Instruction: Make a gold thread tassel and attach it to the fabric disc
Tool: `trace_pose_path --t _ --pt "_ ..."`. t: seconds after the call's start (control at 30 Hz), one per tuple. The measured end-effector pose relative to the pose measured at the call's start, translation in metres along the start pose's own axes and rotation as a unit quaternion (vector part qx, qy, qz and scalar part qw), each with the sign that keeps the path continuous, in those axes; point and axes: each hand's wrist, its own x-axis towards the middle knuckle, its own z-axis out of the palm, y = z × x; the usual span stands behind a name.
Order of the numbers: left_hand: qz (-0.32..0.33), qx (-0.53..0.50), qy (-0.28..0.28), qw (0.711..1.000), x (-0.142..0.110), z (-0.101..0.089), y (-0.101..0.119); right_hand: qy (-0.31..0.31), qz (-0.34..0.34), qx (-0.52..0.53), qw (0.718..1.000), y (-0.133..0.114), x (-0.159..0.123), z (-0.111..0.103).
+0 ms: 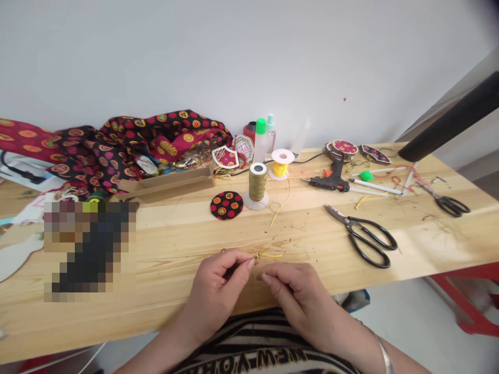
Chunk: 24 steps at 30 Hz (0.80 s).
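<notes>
My left hand (220, 291) is closed in a pinch on a short piece of yellow cord (268, 254) near the front edge of the wooden table (175, 234). My right hand (300, 296) sits just beside it with fingers curled together at the same spot; what it holds is too small to make out. A spool of yellow cord (281, 163) stands further back, with a loose strand (281, 205) trailing toward me. An olive thread spool (257, 183) stands next to it. A round patterned fabric disc (226, 204) lies to its left.
Black scissors (364, 235) lie to the right, a second pair (448, 202) far right. A glue gun (331, 179), pens, glue bottles (263, 137), patterned fabric (128, 145), a cardboard box (167, 184) and fabric-covered pieces (343, 148) crowd the back. A red frame (468, 306) stands right.
</notes>
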Motion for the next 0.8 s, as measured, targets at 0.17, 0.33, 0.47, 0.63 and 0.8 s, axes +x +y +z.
trace_pose_path --t 0.17,0.33,0.47,0.63,0.8 --pt "-0.009 -0.006 -0.001 1.0 -0.002 0.002 0.0 -0.032 -0.035 -0.033 0.998 -0.004 -0.001 -0.002" --pt "-0.01 0.011 0.027 1.0 -0.004 0.006 -0.003 -0.053 -0.084 -0.093 0.991 -0.002 0.001 -0.003" --pt "-0.001 0.029 0.004 1.0 -0.002 0.006 -0.005 -0.045 -0.117 -0.199 0.972 -0.001 0.001 -0.004" --pt "0.048 0.036 -0.128 0.99 0.003 0.001 -0.002 -0.035 -0.174 -0.346 0.921 -0.009 0.0 -0.018" --pt "0.034 -0.042 -0.202 0.978 0.001 -0.002 0.002 -0.052 -0.136 -0.218 0.965 -0.007 0.014 -0.041"
